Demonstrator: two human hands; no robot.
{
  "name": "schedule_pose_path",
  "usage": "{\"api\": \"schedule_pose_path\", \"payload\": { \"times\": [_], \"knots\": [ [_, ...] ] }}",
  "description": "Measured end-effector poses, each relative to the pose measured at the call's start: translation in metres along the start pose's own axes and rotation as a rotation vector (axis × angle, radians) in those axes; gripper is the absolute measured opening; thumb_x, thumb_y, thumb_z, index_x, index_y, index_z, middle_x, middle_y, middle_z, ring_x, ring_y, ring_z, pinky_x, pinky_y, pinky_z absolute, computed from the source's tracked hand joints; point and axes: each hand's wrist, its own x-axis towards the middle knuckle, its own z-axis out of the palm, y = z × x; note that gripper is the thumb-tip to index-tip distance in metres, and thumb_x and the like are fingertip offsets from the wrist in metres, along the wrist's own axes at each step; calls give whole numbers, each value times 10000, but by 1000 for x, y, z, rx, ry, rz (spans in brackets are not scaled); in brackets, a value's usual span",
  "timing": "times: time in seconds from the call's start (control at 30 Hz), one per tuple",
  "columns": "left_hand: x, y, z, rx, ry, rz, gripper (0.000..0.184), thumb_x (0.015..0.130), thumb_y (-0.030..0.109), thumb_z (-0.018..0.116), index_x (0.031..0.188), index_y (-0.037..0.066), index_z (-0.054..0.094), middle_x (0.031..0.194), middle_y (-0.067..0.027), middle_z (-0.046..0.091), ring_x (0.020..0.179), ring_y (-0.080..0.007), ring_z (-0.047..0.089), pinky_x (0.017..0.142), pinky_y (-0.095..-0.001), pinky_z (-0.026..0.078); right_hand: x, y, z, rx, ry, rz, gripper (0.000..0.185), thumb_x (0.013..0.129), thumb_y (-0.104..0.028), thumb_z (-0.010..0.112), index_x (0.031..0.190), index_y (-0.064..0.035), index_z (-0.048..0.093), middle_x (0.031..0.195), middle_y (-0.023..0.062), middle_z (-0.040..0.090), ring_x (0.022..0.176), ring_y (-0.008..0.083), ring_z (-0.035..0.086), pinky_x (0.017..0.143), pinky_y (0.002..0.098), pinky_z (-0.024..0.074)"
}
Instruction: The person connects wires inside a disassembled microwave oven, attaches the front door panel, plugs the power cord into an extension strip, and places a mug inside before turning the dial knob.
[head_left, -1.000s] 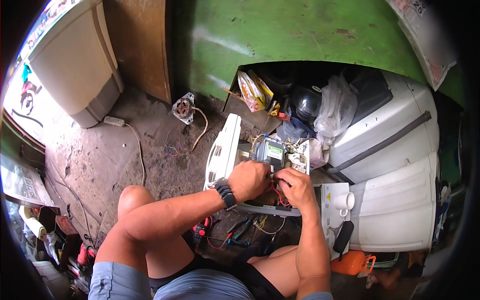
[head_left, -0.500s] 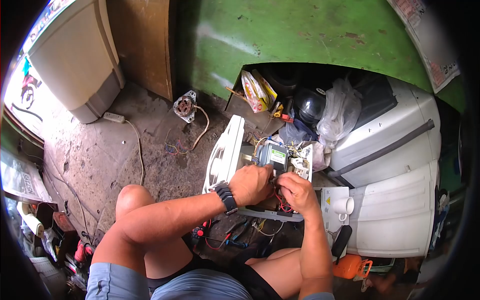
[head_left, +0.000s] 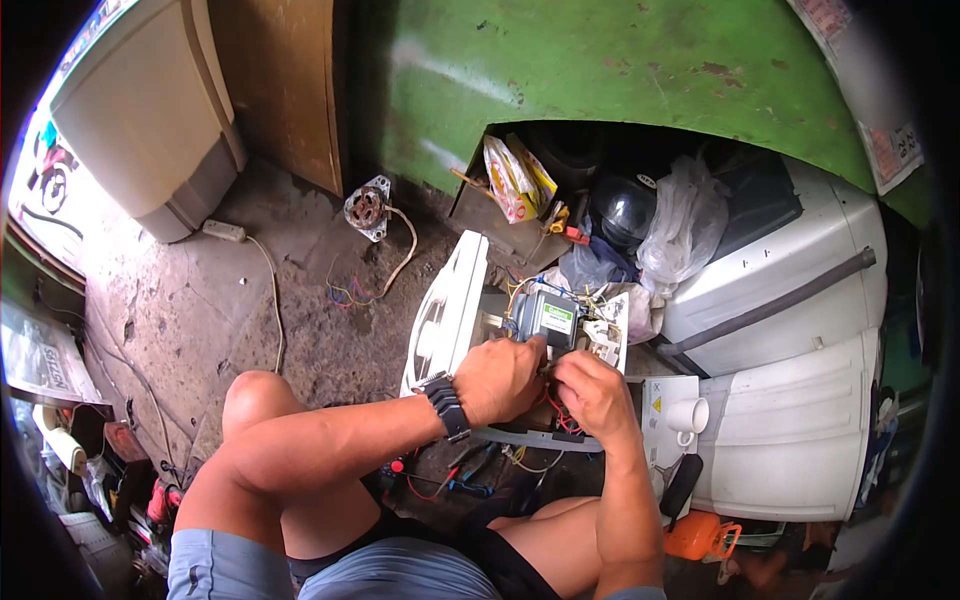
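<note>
An opened white appliance point(head_left: 437, 325) stands on the floor in front of me, its inside parts and wires bare. Within it sits a grey metal component point(head_left: 545, 318) with a green and white label. My left hand point(head_left: 500, 380), with a black watch on the wrist, is closed just below that component. Beside it my right hand point(head_left: 596, 395) has thumb and fingers pinched together. The fingertips of both hands nearly meet, and whatever is between them is hidden. Red wires point(head_left: 562, 415) lie under the right hand, inside the casing.
Pliers point(head_left: 478, 468) and leads lie on the floor between my legs and the appliance. A loose motor point(head_left: 368, 208) with wires lies farther back. At the right are a white mug point(head_left: 686, 415), an orange canister point(head_left: 700, 537) and large white panels point(head_left: 780, 430).
My hands stay together at the same place inside the appliance, with a small shift of the fingers. The view has moved slightly.
</note>
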Motion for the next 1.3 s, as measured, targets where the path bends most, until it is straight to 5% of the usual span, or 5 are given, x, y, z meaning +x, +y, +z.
{"api": "schedule_pose_path", "payload": {
  "times": [0.3, 0.6, 1.3],
  "knots": [
    [0, 3, -5, 20, -2, 15, 347, 831, 292, 735, 1047, 38, 637, 813, -215, 709, 807, -420, 705, 758, -506, 555, -1, -5, -2, -80, 20, 173, 250, 731, 35, 746, 946, -33, 637, 938, 107, 654, 842, 336, 669, 737, 417, 554],
    [14, 3, -9, 91, -79, -16, 288, 810, 339, 769, 981, 114, 716, 836, -175, 735, 823, -389, 718, 755, -486, 566, 2, 14, -8, -60, 0, -3, 272, 691, -31, 801, 910, -46, 641, 910, 80, 637, 835, 298, 651, 737, 410, 542],
    [16, 5, -17, -124, -130, 120, 269, 860, 260, 711, 1009, 44, 658, 900, -198, 711, 858, -421, 688, 746, -480, 541, -7, 38, -5, -96, 111, 8, 333, 644, -134, 863, 861, -64, 620, 852, 66, 619, 798, 300, 651, 703, 418, 521]
  ]
}}
